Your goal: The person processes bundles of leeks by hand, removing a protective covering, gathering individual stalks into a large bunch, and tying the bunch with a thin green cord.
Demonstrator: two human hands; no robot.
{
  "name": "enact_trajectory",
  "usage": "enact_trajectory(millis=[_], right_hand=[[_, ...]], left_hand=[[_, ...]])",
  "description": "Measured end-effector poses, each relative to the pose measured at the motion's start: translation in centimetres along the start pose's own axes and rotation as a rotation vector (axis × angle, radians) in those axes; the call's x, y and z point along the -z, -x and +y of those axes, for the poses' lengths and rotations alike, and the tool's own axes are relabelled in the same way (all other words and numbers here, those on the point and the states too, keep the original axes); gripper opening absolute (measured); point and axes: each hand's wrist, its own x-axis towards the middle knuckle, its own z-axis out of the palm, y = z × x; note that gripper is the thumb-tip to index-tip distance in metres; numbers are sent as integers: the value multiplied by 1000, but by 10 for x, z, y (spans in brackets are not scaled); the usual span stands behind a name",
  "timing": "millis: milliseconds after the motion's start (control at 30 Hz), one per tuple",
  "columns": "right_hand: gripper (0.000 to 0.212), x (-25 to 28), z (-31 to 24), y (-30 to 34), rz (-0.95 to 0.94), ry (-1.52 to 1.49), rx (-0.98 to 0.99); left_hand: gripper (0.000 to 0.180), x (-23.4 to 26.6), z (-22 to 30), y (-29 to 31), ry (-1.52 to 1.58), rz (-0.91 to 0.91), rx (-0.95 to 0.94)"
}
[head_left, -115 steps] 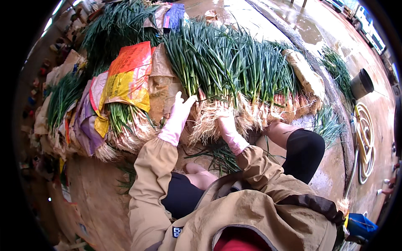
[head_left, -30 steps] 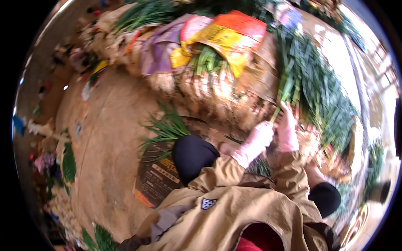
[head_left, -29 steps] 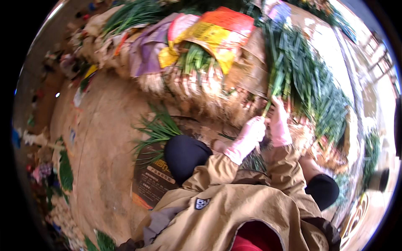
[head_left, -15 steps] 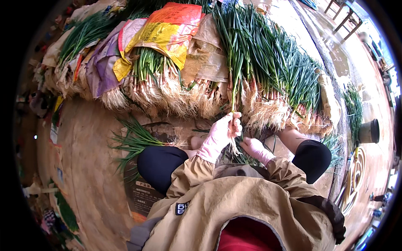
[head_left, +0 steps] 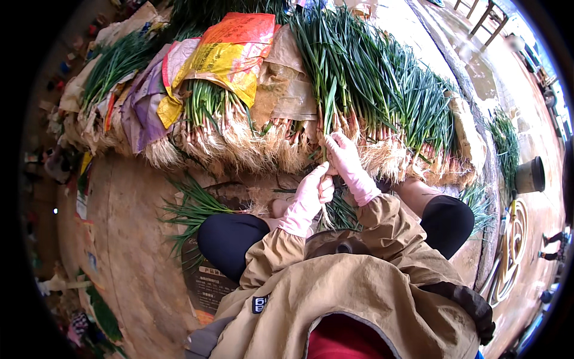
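Observation:
Both my hands, in pale pink gloves, meet at one green garlic stalk (head_left: 324, 155) with long green leaves pointing away from me. My left hand (head_left: 313, 188) is closed around its lower end, and pale roots hang below the fingers. Just above and to the right, my right hand (head_left: 348, 160) is closed with its fingertips pinching the stem; exactly where they touch is partly hidden. Past the hands lies a thick row of green garlic (head_left: 382, 90), its pinkish stems and tangled roots facing me.
Red and yellow sacking (head_left: 236, 57) covers part of the row at left. A small bunch of green garlic (head_left: 194, 206) lies by my left knee. More loose leaves (head_left: 341, 212) are between my legs. At right are a dark bucket (head_left: 530, 175) and a coiled hose (head_left: 511, 245).
My right hand has come up from below, near my lap, to the stem above my left hand. My left hand keeps its hold on the stalk, slightly lower and further left.

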Motion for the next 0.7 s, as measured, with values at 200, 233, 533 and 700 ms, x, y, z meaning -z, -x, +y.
enact_trajectory(millis=[200, 233, 533, 700], right_hand=[[15, -7, 9, -48, 10, -1323, -519], [17, -3, 13, -43, -28, -889, -383], [24, 37, 58, 55, -270, 1023, 107], [34, -1, -8, -28, 23, 1210, 88]], left_hand=[[24, -9, -10, 5, 88, -38, 15], [20, -8, -12, 5, 116, -34, 14], [36, 27, 30, -5, -170, 142, -266], [39, 22, 27, -12, -446, 336, -359]])
